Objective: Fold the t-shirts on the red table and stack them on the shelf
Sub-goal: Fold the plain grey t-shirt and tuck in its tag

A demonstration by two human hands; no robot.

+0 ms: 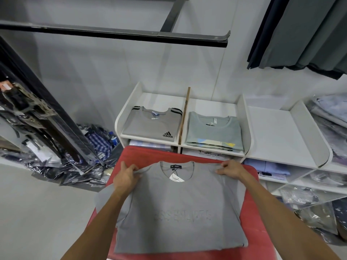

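Observation:
A grey t-shirt (178, 212) lies front-up on the red table (249, 207), collar away from me, a white tag at the neck. My left hand (124, 178) pinches its left shoulder. At the right shoulder, my right hand (231, 168) pinches the cloth. Beyond the table stands a white shelf (244, 117). Its left bay holds a folded grey adidas shirt (154, 124); its right bay holds a stack of folded grey-green shirts (214, 130).
A black rail (112, 33) crosses overhead. Dark garments (300, 32) hang at the upper right. Bagged clothes (78, 156) are heaped on the floor at left beside a leaning black frame. A wider white shelf (281, 136) with packed shirts runs to the right.

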